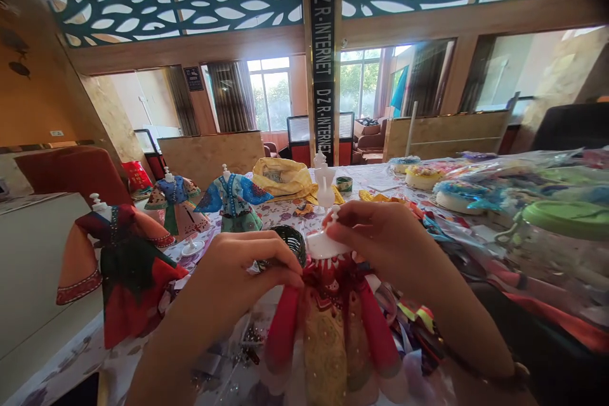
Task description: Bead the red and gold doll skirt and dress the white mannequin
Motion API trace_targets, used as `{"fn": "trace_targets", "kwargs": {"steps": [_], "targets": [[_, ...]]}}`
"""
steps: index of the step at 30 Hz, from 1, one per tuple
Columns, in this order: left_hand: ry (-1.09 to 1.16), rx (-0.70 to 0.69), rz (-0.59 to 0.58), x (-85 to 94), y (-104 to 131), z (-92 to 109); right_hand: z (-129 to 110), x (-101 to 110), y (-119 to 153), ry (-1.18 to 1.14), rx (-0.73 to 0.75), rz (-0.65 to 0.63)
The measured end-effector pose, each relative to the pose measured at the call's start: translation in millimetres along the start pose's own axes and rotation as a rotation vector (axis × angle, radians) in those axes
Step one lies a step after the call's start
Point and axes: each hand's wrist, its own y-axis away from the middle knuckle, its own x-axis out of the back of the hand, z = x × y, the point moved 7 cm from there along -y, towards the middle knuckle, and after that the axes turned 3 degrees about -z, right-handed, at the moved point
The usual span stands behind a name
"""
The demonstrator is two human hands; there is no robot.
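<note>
A small doll garment (326, 330) in red and gold, with long pink-red sleeves, hangs upright in front of me on a white form (325, 245) with a knobbed top. My right hand (375, 231) pinches the white form near its knob and shoulder. At the garment's left shoulder my left hand (259, 263) has its thumb and fingertips pressed together on the red cloth. A dark woven basket (291, 241) stands just behind my left hand.
Three dressed doll forms stand at left, the nearest a red and green dress (130, 273). Behind are a white mannequin (325, 184) and a yellow cloth bag (283, 177). At right are a green-lidded jar (566, 221), fabric scraps and plastic-wrapped items.
</note>
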Motion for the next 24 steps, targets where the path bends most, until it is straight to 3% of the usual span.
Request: {"fn": "trace_targets", "kwargs": {"steps": [5,8,13,19,21,24], "targets": [[0.078,0.207,0.036,1.6,2,-15,-7,-3,0,-0.005,0.030,0.007],[0.218,0.330,0.000,-9.0,3,-28,-10,-6,0,-0.001,0.051,0.011],[0.528,0.312,-0.044,-24.1,-3,-32,-11,-12,-2,0.027,0.081,0.045],[0.480,0.405,0.033,-19.1,0,-38,-11,-7,-3,0.163,0.077,0.151],[0.449,0.428,0.106,-14.5,1,-40,-11,-6,-2,0.234,0.057,0.120],[0.454,0.443,0.202,-10.1,3,-43,-11,-13,0,0.320,0.058,-0.025]]}}
